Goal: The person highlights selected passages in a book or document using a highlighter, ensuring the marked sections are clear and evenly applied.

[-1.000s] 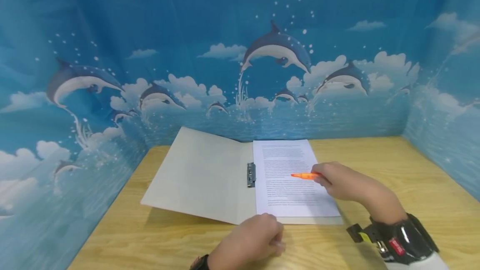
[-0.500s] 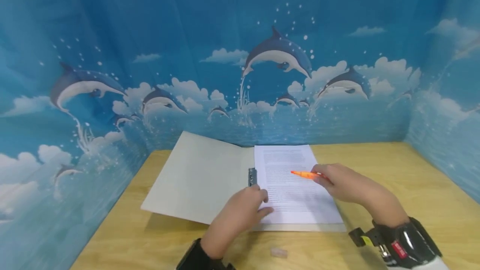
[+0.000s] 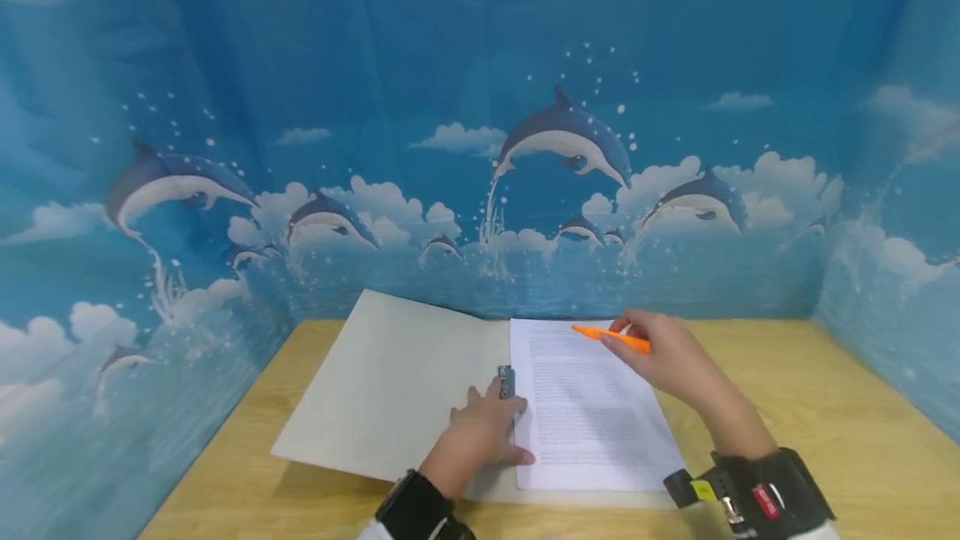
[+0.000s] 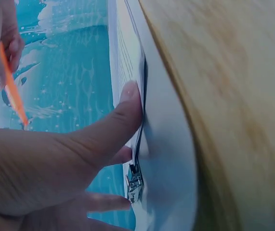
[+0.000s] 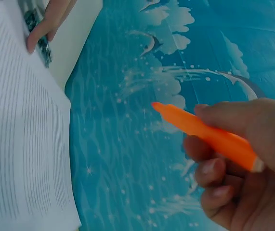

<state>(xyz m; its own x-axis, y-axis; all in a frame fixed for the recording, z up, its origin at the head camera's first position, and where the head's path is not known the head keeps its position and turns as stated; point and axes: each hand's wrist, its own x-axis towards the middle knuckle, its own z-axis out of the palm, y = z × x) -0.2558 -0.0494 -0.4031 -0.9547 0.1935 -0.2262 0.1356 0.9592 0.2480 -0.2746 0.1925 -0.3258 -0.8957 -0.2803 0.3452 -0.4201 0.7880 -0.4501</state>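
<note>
My right hand [image 3: 667, 357] pinches an uncapped orange highlighter [image 5: 190, 124] between thumb and fingers. Its tip points left over the upper lines of the printed sheets [image 3: 585, 415], apart from the paper in the right wrist view. The sheets lie on the right side of an opened pale folder [image 3: 405, 390]. My left hand [image 3: 483, 432] rests with spread fingers at the folder's inner fold, its thumb [image 4: 127, 98] on the sheets' left edge. Beside its fingertips is the metal clip [image 3: 507, 380], partly covered by them.
The folder's left cover rises at an angle off the wooden table [image 3: 780, 390]. A blue dolphin-print backdrop [image 3: 420, 190] closes off the back and sides. Black wrist straps [image 3: 772, 494] with camera mounts sit on both forearms.
My left hand has moved from the table's front up to the clip, leaving a small pale piece on the table, now out of view. My right hand has moved the highlighter toward the page's top.
</note>
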